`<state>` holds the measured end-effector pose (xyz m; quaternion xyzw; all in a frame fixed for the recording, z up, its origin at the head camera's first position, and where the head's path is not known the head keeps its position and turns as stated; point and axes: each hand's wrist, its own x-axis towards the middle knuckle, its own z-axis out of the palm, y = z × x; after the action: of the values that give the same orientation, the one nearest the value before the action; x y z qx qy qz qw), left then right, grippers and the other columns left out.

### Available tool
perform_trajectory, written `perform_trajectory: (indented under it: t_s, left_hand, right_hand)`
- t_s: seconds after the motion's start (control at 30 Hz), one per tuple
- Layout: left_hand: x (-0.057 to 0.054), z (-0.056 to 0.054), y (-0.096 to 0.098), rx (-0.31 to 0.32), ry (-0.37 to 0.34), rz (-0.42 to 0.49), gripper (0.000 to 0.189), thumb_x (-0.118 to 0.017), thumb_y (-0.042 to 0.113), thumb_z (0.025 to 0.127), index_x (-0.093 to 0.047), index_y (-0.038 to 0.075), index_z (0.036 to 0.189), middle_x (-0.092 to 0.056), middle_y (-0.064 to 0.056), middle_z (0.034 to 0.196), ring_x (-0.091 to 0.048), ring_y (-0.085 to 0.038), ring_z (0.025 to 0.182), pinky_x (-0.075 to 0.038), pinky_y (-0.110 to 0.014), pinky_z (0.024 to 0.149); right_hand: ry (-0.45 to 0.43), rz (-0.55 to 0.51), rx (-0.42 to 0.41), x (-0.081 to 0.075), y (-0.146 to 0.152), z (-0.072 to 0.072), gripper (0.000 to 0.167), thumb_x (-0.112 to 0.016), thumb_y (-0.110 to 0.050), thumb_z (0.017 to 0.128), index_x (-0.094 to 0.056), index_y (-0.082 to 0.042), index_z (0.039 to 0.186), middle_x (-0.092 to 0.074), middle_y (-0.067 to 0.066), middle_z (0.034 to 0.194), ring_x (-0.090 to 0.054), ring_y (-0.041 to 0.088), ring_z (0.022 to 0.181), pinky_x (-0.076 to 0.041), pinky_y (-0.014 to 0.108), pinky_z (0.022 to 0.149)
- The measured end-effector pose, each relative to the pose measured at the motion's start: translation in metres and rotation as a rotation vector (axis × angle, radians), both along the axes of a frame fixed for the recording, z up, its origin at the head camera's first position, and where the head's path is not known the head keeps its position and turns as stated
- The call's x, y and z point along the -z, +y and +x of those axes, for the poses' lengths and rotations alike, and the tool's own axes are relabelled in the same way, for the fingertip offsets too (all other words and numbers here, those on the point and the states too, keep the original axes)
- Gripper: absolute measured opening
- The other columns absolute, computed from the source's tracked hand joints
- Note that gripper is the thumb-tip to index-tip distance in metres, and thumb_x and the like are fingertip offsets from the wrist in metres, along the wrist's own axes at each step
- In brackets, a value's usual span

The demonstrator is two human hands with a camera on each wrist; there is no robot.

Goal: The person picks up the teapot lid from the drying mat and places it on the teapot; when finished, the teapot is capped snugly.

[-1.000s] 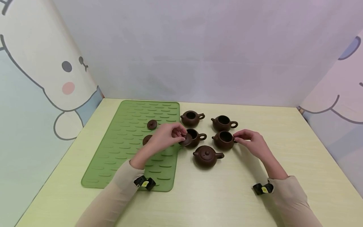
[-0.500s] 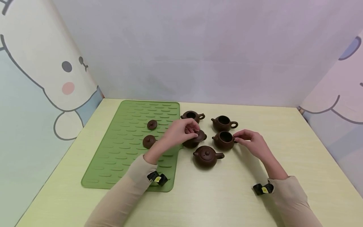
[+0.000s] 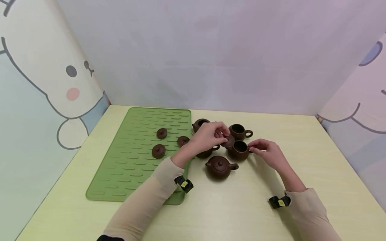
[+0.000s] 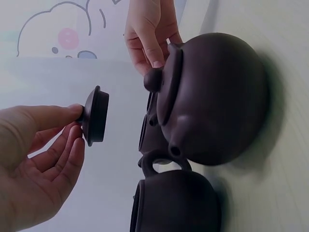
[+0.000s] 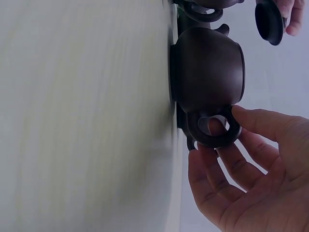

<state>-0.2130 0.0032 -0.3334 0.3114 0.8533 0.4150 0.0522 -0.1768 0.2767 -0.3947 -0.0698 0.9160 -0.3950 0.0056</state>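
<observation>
Between thumb and fingers of my left hand (image 3: 208, 136), a dark brown teapot lid (image 3: 228, 141) is pinched by its knob. It is held in the air just left of and above an open teapot (image 3: 238, 154). My right hand (image 3: 267, 150) pinches that teapot's ring handle (image 5: 215, 141), and the pot stands upright on the table. In the left wrist view the lid (image 4: 96, 117) hangs apart from every pot, its rim facing away from the palm. A lidded teapot (image 3: 218, 169) sits nearest me. My left hand partly covers another open teapot (image 3: 204, 155).
More lidless teapots stand at the back, one at the right (image 3: 238, 132) and one at the left (image 3: 199, 124). On the green mat (image 3: 120, 167) lie three loose lids, such as the front one (image 3: 158, 151). A wall (image 3: 211, 67) closes off the table's far side.
My left hand has carried the lid rightward, past the middle-left teapot, to beside the pot at my right hand. A third lid on the mat is now uncovered. The right hand stays in place.
</observation>
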Motion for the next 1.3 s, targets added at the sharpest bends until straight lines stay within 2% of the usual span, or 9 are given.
perform_trajectory:
  t_s: [0.23,0.47,0.7,1.03,1.3]
  left_hand:
    - [0.005,-0.006,0.019,0.017,-0.003,0.01,0.015,-0.072,0.011,0.092,-0.068,0.009,0.106,-0.072,-0.004,0.1,-0.067,-0.011,0.088,-0.052,-0.013,0.075]
    - [0.017,-0.011,0.034,-0.003,-0.024,0.015,0.016,-0.072,0.011,0.091,-0.069,0.01,0.106,-0.073,-0.003,0.099,-0.067,-0.008,0.088,-0.052,-0.011,0.075]
    - [0.026,-0.014,0.048,0.02,-0.031,0.038,0.015,-0.073,0.008,0.09,-0.069,0.008,0.105,-0.073,-0.003,0.097,-0.067,-0.008,0.086,-0.051,-0.01,0.075]
    - [0.029,-0.013,0.057,0.028,-0.04,-0.017,0.015,-0.072,0.008,0.091,-0.069,0.012,0.105,-0.072,0.001,0.097,-0.064,-0.004,0.085,-0.05,-0.009,0.072]
    - [0.034,-0.012,0.059,0.027,-0.023,-0.073,0.015,-0.072,0.01,0.091,-0.069,0.013,0.106,-0.072,0.003,0.098,-0.064,-0.003,0.086,-0.049,-0.009,0.073]
  right_hand:
    - [0.002,-0.001,0.0,0.001,-0.001,-0.001,0.021,-0.067,-0.02,0.096,-0.072,-0.006,0.111,-0.075,0.011,0.105,-0.059,-0.012,0.087,-0.048,0.016,0.077]
    - [0.0,0.0,-0.002,0.001,0.0,-0.001,0.021,-0.067,-0.02,0.097,-0.072,-0.006,0.111,-0.075,0.011,0.104,-0.059,-0.012,0.087,-0.048,0.017,0.077]
    - [0.003,0.012,0.004,0.0,-0.001,0.0,0.021,-0.067,-0.02,0.097,-0.072,-0.006,0.112,-0.075,0.013,0.106,-0.058,-0.012,0.088,-0.047,0.017,0.077]
    - [0.0,0.013,0.007,-0.004,-0.003,0.003,0.023,-0.067,-0.021,0.096,-0.072,-0.005,0.113,-0.074,0.014,0.11,-0.058,-0.008,0.091,-0.047,0.02,0.079]
    - [0.004,0.012,0.005,-0.004,-0.003,0.003,0.023,-0.067,-0.023,0.097,-0.073,-0.007,0.113,-0.074,0.012,0.111,-0.063,0.007,0.1,-0.048,0.027,0.085]
